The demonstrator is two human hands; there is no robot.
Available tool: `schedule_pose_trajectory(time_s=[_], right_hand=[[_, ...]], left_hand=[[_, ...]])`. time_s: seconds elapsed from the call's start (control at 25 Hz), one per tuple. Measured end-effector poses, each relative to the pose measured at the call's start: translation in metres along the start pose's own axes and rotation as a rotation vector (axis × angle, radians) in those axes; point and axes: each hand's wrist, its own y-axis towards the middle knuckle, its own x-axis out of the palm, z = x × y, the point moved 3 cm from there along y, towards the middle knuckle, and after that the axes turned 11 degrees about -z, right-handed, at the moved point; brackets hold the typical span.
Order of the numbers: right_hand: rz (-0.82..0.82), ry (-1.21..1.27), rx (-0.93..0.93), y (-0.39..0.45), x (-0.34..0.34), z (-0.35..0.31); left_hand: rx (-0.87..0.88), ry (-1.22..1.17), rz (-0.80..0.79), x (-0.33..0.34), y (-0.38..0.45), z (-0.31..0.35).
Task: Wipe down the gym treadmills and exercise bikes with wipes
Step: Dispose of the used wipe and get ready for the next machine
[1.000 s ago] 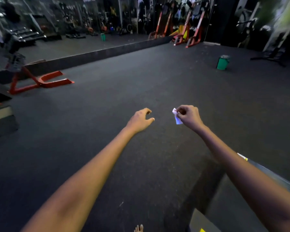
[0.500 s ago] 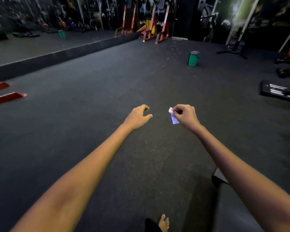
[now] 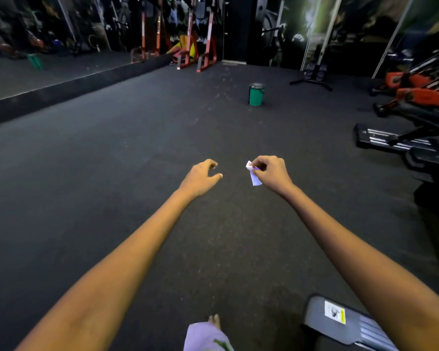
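Note:
Both my arms reach out over the dark gym floor. My right hand (image 3: 273, 173) pinches a small crumpled white wipe (image 3: 253, 176) between thumb and fingers. My left hand (image 3: 202, 179) hangs beside it with loosely curled fingers and holds nothing. A grey machine end with a yellow warning sticker (image 3: 345, 323) lies at the lower right, under my right forearm. Black and orange exercise machines (image 3: 416, 127) stand along the right edge.
A green bucket (image 3: 256, 95) stands on the floor ahead. Red-framed racks (image 3: 203, 46) line the back wall beside a mirror and its raised dark ledge (image 3: 61, 89) on the left. My bare foot and a lilac trouser leg (image 3: 208, 335) show at the bottom.
The view has swung right: the red bench at left left the frame, and the machines at right came in. Both hands keep their pose, the wipe still pinched.

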Motion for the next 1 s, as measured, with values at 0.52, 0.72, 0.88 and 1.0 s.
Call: schedule_pose_trajectory(time_s=[0.52, 0.72, 0.88, 1.0], right_hand=[[0.132, -0.012, 0.129, 0.336, -0.139, 0.204], [0.119, -0.002, 0.156, 0.459, -0.182, 0.290], [0.101, -0.028, 0.151, 0.570, -0.227, 0.360], [0.084, -0.046, 0.149, 0.652, -0.267, 0.403]], left_hand=[[0.126, -0.033, -0.113, 0.004, 0.441, 0.076], [0.152, -0.033, -0.121, 0.012, 0.603, 0.098], [0.153, -0.071, -0.084, 0.018, 0.741, 0.119], [0.138, -0.075, -0.087, 0.017, 0.832, 0.139]])
